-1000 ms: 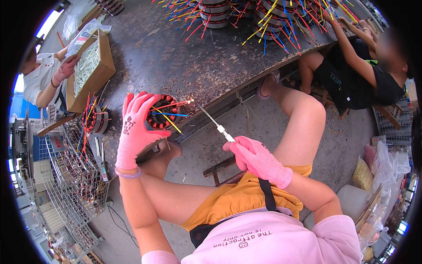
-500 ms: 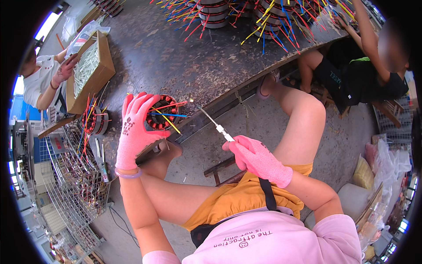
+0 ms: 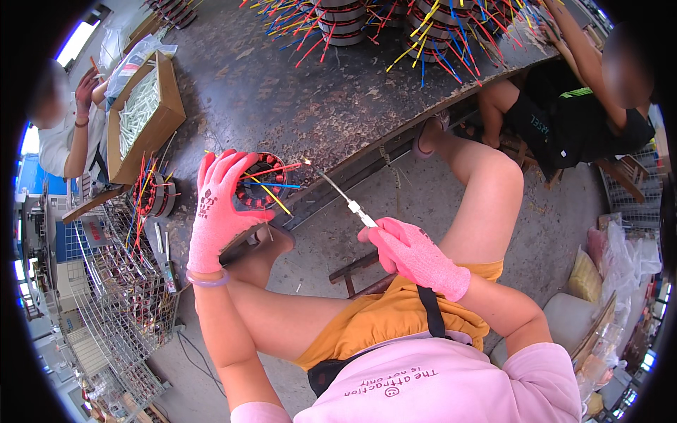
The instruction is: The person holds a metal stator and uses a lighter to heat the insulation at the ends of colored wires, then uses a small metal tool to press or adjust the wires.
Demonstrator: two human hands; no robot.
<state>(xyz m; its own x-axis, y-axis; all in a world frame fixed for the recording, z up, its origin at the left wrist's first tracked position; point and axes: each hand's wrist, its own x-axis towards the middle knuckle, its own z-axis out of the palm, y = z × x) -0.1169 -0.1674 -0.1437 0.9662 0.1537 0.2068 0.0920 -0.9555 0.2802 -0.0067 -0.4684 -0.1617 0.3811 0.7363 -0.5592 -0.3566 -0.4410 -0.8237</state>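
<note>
Our left hand [image 3: 220, 211], in a pink knit glove, is clamped around the rim of a round wound stator [image 3: 257, 189], fingers curled over its far side and the thumb below, holding it just off the near edge of the counter [image 3: 282, 92]. Coloured lead wires [image 3: 271, 185] in red, yellow and blue stick out of its face toward our right. We judge the ring dense and rigid, best gripped by its outer steel edge as now; the windings and leads are the delicate part and should not take the squeeze.

Our right hand [image 3: 412, 254] is closed on the handle of a thin metal rod tool [image 3: 338, 194], its tip just beside the wire ends. It looks light and stiff, held low like a pen.

Beyond the left hand sit a second stator [image 3: 149, 196] and a cardboard box of white sleeves [image 3: 144, 113].
</note>
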